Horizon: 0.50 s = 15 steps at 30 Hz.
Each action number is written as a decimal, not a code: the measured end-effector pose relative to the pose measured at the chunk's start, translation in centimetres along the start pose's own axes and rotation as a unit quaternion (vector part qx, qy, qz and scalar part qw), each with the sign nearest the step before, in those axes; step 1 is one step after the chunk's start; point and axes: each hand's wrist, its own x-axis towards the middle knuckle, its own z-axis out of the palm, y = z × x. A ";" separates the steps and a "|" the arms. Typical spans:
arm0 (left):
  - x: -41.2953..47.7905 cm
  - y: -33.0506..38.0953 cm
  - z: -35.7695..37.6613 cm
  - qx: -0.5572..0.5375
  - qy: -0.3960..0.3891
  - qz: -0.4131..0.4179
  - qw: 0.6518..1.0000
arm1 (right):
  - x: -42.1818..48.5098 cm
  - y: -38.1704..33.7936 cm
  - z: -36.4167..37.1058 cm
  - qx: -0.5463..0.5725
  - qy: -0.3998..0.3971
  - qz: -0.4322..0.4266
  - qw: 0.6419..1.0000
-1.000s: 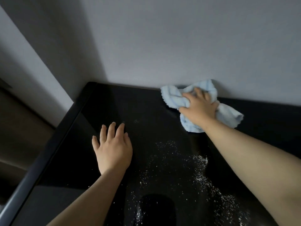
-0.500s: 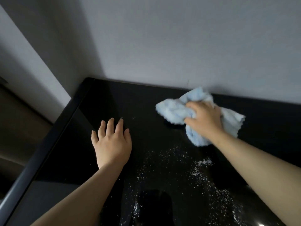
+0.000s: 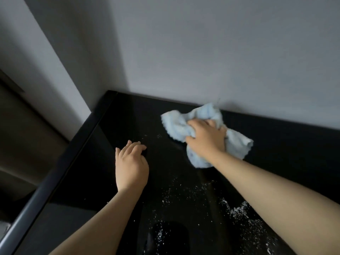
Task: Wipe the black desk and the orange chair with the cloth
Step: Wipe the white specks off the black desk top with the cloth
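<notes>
The glossy black desk [image 3: 114, 137] fills the lower part of the view and meets a grey wall at the back. My right hand [image 3: 206, 138] grips a bunched light-blue cloth [image 3: 176, 126] and presses it on the desk close to the back wall. My left hand [image 3: 130, 166] rests on the desk to the left of the cloth, fingers slightly bent and holding nothing. White crumbs or powder [image 3: 237, 211] lie scattered on the desk in front of the cloth, under my right forearm. The orange chair is out of sight.
A grey wall [image 3: 202, 52] stands right behind the desk. The desk's left edge [image 3: 55, 173] runs diagonally, with a dark floor or furniture [image 3: 22, 137] beyond it. A dark reflection [image 3: 167, 236] shows on the desk near the bottom.
My right hand pulled the cloth away from the wall, then pushed it back toward the wall and slightly left. My left hand's fingers have bent a little; it stays in place.
</notes>
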 end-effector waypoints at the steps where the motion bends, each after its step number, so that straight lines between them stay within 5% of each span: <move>1: 0.0 -0.2 -0.5 -0.021 -0.007 0.000 1.000 | -0.7 -1.5 0.5 0.006 -0.020 -0.068 0.997; 3: 0.3 -1.2 -1.7 -0.021 -0.028 0.013 0.999 | -1.7 -2.5 0.7 0.019 -0.035 -0.143 0.989; 6: 0.7 -4.1 -3.6 0.096 -0.023 0.046 0.994 | 1.3 -1.2 -0.3 0.020 0.053 -0.012 0.998; 10: 0.5 -6.8 -5.2 0.192 -0.046 -0.025 0.980 | 5.9 -0.6 -0.2 -0.010 0.009 0.125 0.992; 15: 0.8 -6.9 -5.0 0.121 -0.006 -0.042 0.992 | 5.5 -7.7 2.6 -0.039 -0.001 -0.051 0.998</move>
